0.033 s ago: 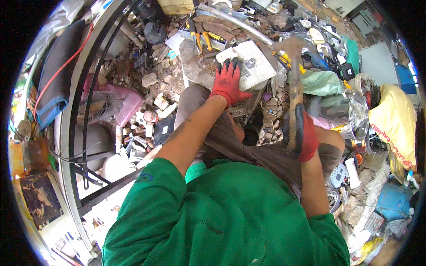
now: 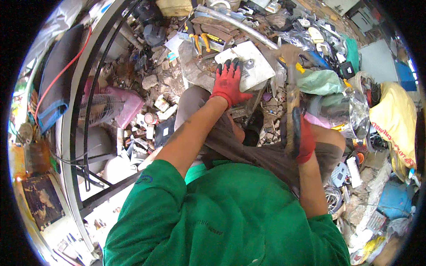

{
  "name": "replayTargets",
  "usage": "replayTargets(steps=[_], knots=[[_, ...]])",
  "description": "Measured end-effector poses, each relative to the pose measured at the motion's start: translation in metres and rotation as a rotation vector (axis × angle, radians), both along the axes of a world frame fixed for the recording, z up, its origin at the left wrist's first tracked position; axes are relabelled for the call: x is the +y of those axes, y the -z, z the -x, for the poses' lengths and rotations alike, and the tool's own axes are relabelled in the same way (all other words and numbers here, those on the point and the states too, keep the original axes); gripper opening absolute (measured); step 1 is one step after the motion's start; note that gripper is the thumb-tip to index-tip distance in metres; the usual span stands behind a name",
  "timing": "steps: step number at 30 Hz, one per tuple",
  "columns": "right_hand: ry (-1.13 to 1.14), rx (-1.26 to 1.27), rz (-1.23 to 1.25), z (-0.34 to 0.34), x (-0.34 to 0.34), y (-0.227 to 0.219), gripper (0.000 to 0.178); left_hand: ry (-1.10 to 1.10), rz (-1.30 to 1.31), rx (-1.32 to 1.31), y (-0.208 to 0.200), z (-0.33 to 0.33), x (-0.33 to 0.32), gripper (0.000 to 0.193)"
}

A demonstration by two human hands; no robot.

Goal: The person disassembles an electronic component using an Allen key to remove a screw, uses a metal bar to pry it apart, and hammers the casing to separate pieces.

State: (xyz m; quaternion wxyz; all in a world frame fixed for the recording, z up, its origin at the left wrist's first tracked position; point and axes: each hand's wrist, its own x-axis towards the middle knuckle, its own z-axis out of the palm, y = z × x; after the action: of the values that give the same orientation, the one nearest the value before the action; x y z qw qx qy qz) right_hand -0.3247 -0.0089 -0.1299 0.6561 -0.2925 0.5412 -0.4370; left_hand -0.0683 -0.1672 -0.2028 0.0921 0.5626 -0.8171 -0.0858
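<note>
In a red glove with black fingertips, my left hand (image 2: 227, 84) lies with spread fingers on a white, flat plastic casing (image 2: 257, 64). That casing rests on a grey slab (image 2: 191, 66) in front of my knees. My right hand (image 2: 305, 137), gloved the same way, is wrapped round the wooden handle of a hammer (image 2: 293, 97). The hammer stands nearly upright in the view, its worn brown head raised to the right of the casing, apart from it. Beyond the casing lie pliers with orange and black handles (image 2: 200, 42).
A dark metal frame (image 2: 73, 111) rises on the left. Rubble and broken pieces (image 2: 151, 82) cover the ground. To the right are a green plastic bag (image 2: 321, 82), a clear plastic container (image 2: 341, 111) and a yellow sack (image 2: 392, 119). A curved metal tube (image 2: 239, 22) lies at the far side.
The hammer's head has come slightly lower and my right hand has shifted a little to the left. My left hand stays on the casing.
</note>
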Motion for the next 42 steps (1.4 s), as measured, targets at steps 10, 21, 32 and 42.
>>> replayTargets(steps=[10, 21, 32, 42], knots=[[0.196, 0.165, -0.130, -0.027, 0.024, 0.014, 0.042, 0.062, -0.167, -0.189, -0.034, 0.025, -0.011, 0.115], [0.185, 0.191, -0.017, -0.021, 0.028, 0.025, 0.048, 0.267, -0.163, -0.380, -0.060, 0.038, -0.031, 0.113], [0.268, 0.013, 0.017, -0.022, 0.041, 0.003, 0.057, 0.175, -0.225, 0.935, -0.081, -0.029, -0.001, 0.086], [0.175, 0.284, 0.218, -0.024, 0.045, -0.002, 0.063, 0.076, -0.725, 2.171, -0.095, -0.065, 0.020, 0.068]])
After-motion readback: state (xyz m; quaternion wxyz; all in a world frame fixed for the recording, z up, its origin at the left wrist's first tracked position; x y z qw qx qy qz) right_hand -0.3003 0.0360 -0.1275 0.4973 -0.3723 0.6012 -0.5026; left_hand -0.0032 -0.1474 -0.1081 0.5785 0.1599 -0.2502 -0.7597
